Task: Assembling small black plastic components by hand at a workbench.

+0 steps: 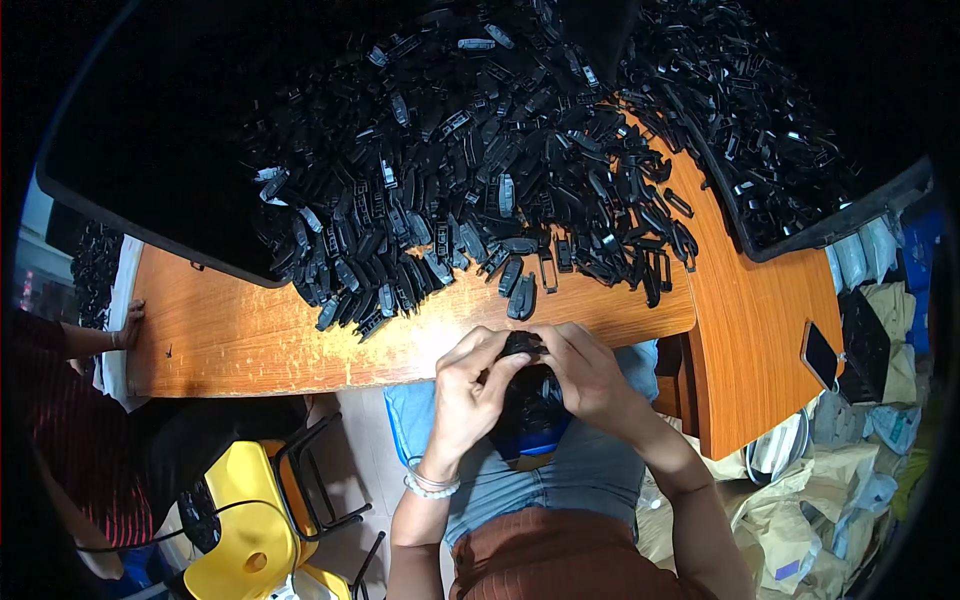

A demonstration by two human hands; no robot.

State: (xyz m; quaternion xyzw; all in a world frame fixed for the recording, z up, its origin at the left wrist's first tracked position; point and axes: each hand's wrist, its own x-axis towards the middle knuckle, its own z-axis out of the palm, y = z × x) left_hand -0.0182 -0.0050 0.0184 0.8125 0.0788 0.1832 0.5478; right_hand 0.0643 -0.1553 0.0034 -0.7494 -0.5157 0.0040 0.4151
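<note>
Both hands together just below the near edge of the wooden surface [300,340], over the lap. Left hand [470,385] curled, its grip closed around a small black plastic part [520,345], thumb and fingertips pressed against its left side. Right hand [585,375] meeting it from the other side, grip likewise closed on the same part, fingers folded over its top. Part held up between the two hands, clear of the surface, just beneath the wood's edge. Directly under the hands, a dark bag [530,415] with more black pieces in the lap. Beaded bracelet [430,485] on the left wrist. On the surface above, a large heap of black plastic parts [470,190] spilling toward the near edge, closest pieces just beyond the hands. Phone [820,355] lying on the right wing of the surface, well apart. Another person's hand [128,325] resting at the far left edge. Yellow chair [250,520] on the floor, lower left.
</note>
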